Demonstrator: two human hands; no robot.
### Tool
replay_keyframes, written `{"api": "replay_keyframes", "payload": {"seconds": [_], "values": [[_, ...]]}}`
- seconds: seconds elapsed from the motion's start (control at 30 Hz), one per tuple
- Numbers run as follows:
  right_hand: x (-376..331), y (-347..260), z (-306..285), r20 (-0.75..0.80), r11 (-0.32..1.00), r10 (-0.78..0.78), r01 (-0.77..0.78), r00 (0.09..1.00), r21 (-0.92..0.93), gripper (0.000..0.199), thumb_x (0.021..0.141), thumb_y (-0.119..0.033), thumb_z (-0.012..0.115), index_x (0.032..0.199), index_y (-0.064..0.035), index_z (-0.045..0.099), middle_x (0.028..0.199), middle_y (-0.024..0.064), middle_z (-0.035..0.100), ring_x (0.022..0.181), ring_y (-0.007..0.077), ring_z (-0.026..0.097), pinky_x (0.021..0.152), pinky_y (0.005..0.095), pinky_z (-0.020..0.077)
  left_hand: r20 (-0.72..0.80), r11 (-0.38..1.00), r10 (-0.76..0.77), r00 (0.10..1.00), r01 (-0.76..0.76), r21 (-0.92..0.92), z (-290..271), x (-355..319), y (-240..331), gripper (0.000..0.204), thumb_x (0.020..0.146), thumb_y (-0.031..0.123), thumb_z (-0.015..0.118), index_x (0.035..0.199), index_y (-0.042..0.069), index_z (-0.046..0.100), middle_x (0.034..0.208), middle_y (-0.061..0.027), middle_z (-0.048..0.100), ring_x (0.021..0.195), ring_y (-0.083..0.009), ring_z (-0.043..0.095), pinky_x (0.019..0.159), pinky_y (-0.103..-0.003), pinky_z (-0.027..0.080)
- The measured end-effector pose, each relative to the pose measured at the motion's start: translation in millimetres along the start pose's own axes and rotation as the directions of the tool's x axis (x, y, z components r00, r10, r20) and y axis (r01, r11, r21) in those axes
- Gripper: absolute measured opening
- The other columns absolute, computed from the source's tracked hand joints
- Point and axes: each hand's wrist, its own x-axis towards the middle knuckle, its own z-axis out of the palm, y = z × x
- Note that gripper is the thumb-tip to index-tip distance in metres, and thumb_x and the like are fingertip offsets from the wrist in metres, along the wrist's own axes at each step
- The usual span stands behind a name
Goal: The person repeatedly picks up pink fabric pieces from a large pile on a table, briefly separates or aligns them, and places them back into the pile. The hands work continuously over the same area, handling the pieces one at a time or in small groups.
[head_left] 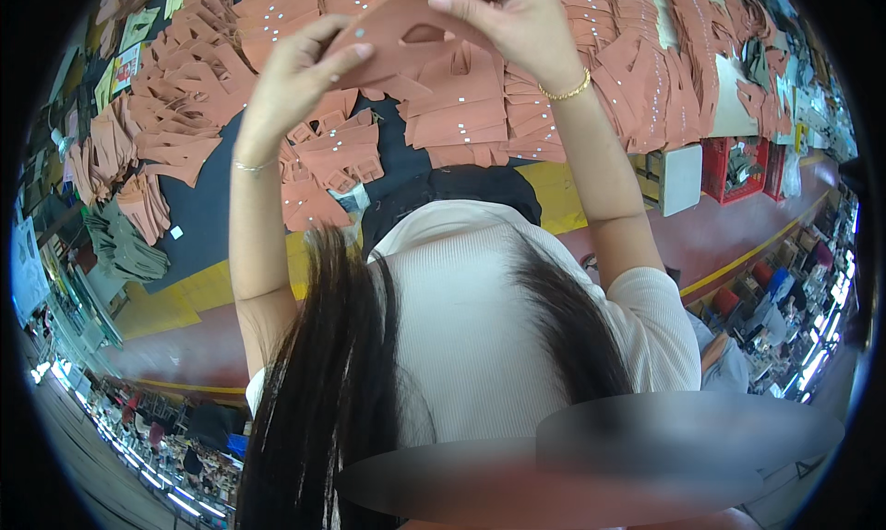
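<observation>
A flat terracotta-coloured cut panel, with an oval opening and a pale sticker on it, is held up above the dark table. My left hand pinches its left side, thumb on top. At its upper right, my right hand grips the panel between thumb and fingers; the far edge runs out of the picture. Under the raised panel lies a stack of cut pieces in the same colour, marked with small white stickers. Smaller cut pieces with openings lie just left of that stack.
Rows of terracotta cut pieces cover the far and left table. Dark green pieces lie at the left edge, near a small white tag. A white board and a red crate stand right of the table.
</observation>
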Motion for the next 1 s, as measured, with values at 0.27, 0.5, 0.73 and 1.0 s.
{"api": "replay_keyframes", "payload": {"seconds": [0.27, 0.5, 0.73, 1.0], "values": [[-16, 35, -7, -0.157, 0.979, 0.11, -0.08, 0.981, 0.187, 0.017, 0.078, -0.011, 0.073, 0.088, -0.0019, 0.062, 0.079, 0.0017, 0.063, 0.071, 0.0068, 0.056, 0.064, 0.0216, 0.0468, -0.215, 0.887, -0.183, 0.959, 0.067, -0.457, 8, -15, -28, 0.03, 0.078, 0.01, 0.071, 0.103, -0.003, 0.061, 0.086, -0.0071, 0.067, 0.07, -0.0116, 0.061, 0.066, -0.023, 0.049], [-44, 77, 24, -0.096, 0.847, 0.368, -0.291, 0.925, 0.444, 0.021, 0.078, -0.003, 0.072, 0.093, -0.0035, 0.056, 0.088, 0.0016, 0.061, 0.082, 0.0079, 0.058, 0.075, 0.0211, 0.0482, -0.228, 0.716, -0.323, 0.919, 0.079, -0.693, 32, -33, -86, 0.028, 0.081, 0.005, 0.068, 0.107, -0.001, 0.058, 0.083, -0.0058, 0.066, 0.066, -0.0095, 0.061, 0.057, -0.022, 0.051], [-45, 92, 46, -0.027, 0.791, 0.436, -0.368, 0.9, 0.489, 0.041, 0.079, 0.0, 0.069, 0.113, -0.0009, 0.047, 0.086, 0.003, 0.061, 0.082, 0.0089, 0.058, 0.073, 0.0216, 0.0477, -0.168, 0.698, -0.406, 0.898, 0.186, -0.692, 21, -42, -112, 0.027, 0.082, 0.006, 0.067, 0.107, -0.002, 0.058, 0.077, -0.0029, 0.063, 0.063, -0.0091, 0.061, 0.055, -0.022, 0.05], [-36, 105, 64, 0.057, 0.72, 0.521, -0.474, 0.852, 0.507, 0.04, 0.081, -0.001, 0.067, 0.116, -0.0006, 0.048, 0.086, 0.0006, 0.059, 0.08, 0.007, 0.057, 0.071, 0.0199, 0.0462, -0.191, 0.75, -0.452, 0.871, 0.255, -0.61, 3, -38, -133, 0.03, 0.081, 0.007, 0.068, 0.109, -0.001, 0.059, 0.069, -0.001, 0.06, 0.057, -0.0089, 0.059, 0.054, -0.021, 0.048]]}}
